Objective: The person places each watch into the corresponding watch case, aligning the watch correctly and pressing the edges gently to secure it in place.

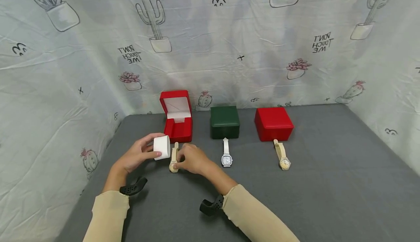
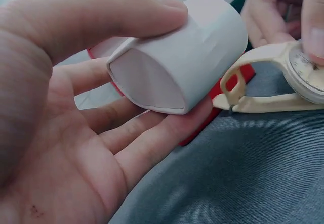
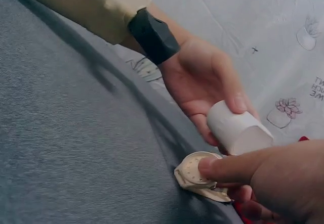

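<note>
My left hand (image 1: 132, 156) holds a white watch cushion (image 1: 160, 148), thumb on top and fingers beneath. Its hollow end faces the left wrist camera (image 2: 149, 80). Just to the right, my right hand (image 1: 195, 160) grips a cream-strapped watch (image 1: 174, 154) by its case, the thumb lying over the dial. In the left wrist view the watch's strap (image 2: 263, 102) bends round in a loop, its buckle end close to the cushion. Behind both hands stands a red watch box (image 1: 168, 134) with its lid up and a white lid lining.
A closed green box (image 1: 225, 122) and a closed red box (image 1: 273, 123) stand along the back of the grey table (image 1: 328, 183). A white-strapped watch (image 1: 226, 154) lies before the green box, another cream watch (image 1: 282, 156) before the red one. A printed curtain (image 1: 229, 41) hangs behind.
</note>
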Available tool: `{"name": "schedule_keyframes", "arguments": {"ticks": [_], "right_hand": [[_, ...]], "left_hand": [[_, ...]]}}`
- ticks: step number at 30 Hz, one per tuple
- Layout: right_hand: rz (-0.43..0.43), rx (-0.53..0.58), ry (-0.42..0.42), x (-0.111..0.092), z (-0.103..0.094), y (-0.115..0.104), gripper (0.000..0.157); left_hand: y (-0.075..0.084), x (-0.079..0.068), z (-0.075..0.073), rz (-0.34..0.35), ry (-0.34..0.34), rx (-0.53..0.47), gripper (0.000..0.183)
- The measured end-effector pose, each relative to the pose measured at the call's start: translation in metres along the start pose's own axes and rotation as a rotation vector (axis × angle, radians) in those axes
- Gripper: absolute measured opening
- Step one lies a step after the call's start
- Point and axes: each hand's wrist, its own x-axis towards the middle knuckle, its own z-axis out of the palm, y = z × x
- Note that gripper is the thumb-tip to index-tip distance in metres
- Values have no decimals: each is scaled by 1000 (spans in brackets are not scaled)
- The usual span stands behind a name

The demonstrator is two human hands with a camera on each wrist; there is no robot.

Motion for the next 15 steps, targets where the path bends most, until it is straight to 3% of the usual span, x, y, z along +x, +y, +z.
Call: {"name": "schedule_keyframes", "arguments": {"ticks": [6, 11, 15], "right_hand": [[-44, 199, 70, 1, -13, 4, 11], [29, 577, 78, 3, -28, 7, 14], [106, 889, 94, 4, -37, 9, 18]], "left_hand": [[3, -1, 1, 36, 24, -128, 71], [7, -1, 3, 103, 43, -286, 63], [10, 0, 7, 103, 20, -296, 62]]}}
